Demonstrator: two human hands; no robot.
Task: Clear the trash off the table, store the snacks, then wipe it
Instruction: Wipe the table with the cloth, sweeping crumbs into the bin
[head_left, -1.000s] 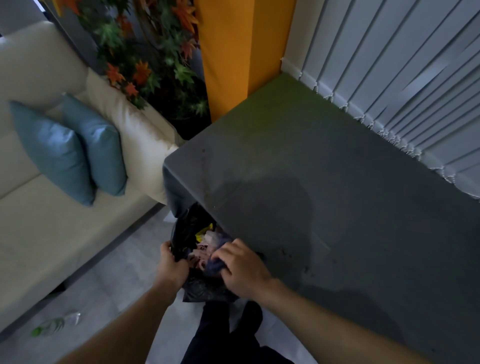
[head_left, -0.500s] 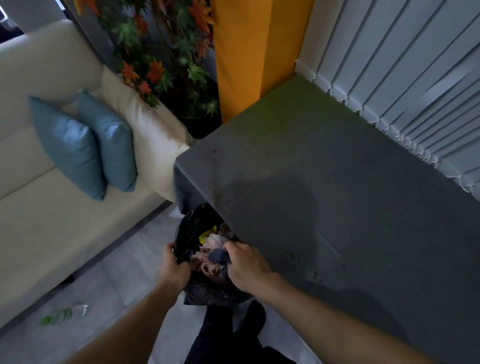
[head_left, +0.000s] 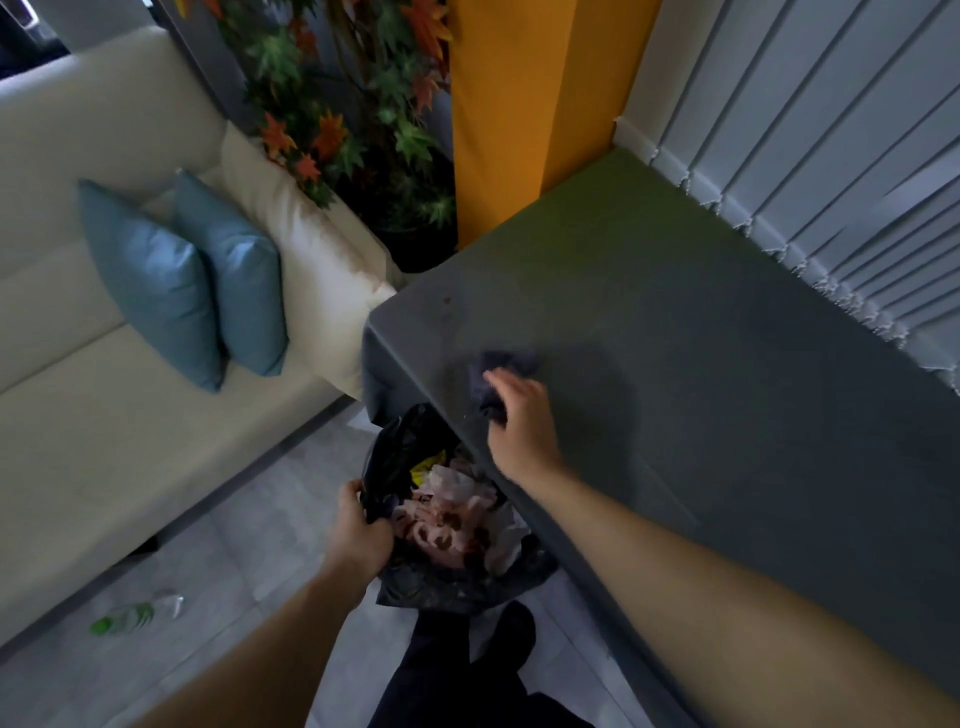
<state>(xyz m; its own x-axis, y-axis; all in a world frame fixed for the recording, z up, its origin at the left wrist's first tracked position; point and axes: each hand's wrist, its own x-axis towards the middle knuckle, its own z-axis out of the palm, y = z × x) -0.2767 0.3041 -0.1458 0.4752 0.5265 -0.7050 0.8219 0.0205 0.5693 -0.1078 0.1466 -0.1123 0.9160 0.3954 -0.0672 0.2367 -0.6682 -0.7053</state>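
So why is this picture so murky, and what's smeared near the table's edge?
Head view: dim light, with a soft shadow on the grey table; the right hand and the dark blue cloth it grips are motion-blurred, while the left hand holding the black plastic trash bag looks sharper; the white vertical blinds fan out from wide-angle distortion.

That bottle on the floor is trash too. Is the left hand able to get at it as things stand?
Probably not yet: the left hand grips the trash bag at its rim, and the bottle lies well off by the sofa.
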